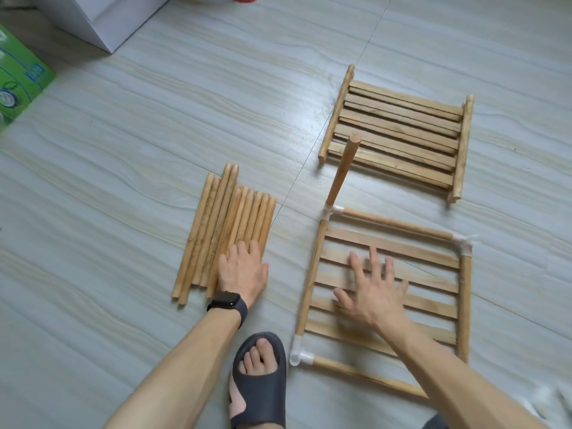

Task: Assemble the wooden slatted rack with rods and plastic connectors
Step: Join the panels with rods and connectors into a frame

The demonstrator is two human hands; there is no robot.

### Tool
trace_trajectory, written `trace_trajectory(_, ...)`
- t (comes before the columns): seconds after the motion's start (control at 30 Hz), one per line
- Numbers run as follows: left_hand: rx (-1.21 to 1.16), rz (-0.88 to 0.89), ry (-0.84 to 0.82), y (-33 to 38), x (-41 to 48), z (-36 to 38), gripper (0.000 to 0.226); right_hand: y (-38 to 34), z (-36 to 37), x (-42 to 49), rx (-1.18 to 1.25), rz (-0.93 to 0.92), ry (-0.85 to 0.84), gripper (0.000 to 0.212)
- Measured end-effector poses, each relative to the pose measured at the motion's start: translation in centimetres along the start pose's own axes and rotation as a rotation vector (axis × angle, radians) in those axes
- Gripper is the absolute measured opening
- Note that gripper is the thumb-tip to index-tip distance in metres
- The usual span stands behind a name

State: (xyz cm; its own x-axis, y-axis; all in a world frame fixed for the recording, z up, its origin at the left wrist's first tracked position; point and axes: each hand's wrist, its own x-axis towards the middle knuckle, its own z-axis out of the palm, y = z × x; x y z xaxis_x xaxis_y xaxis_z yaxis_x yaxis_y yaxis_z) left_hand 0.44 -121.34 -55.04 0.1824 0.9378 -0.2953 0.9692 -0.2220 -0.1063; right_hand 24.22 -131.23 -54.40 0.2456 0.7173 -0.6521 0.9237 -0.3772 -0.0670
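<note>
A slatted wooden panel lies flat on the floor at the lower right, framed by rods joined with white plastic connectors at its corners. One rod stands upright in the far-left corner connector. My right hand is spread with straight fingers over the slats. To the left lies a bundle of several loose rods. My left hand, a dark watch on its wrist, rests flat on the bundle's near end.
A stack of slatted panels lies beyond the framed panel. My foot in a dark sandal is at the bottom centre. A green box and a white box stand at the far left on the tiled floor.
</note>
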Motion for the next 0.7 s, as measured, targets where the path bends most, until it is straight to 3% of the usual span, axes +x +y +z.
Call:
trace_trajectory(0.2,0.151,0.029,-0.146,0.2,0.8,-1.3,0.024,-0.3,0.1,-0.5,-0.050,0.026,-0.204,0.091)
trace_trajectory(0.37,0.033,-0.013,-0.260,1.5,0.5,-2.5,0.018,-0.2,-0.7,0.5,-0.059,0.023,-0.287,0.101)
trace_trajectory(0.43,-0.156,-0.082,-0.299,1.3,0.1,-2.6,0.017,0.0,-0.5,1.1,-0.068,0.021,-0.314,0.105)
trace_trajectory(0.57,-0.938,-0.137,-0.574,-0.5,-0.9,-3.9,0.016,-0.1,-1.5,1.3,-0.045,0.027,-0.354,0.108)
trace_trajectory(0.63,-1.073,-0.096,-0.751,-1.5,-1.6,-5.7,0.017,0.0,-3.2,1.1,-0.009,0.013,-0.379,0.104)
trace_trajectory(0.7,-1.062,-0.009,-0.842,-1.8,-2.2,-7.5,0.019,0.3,-5.6,0.8,0.103,-0.023,-0.384,0.102)
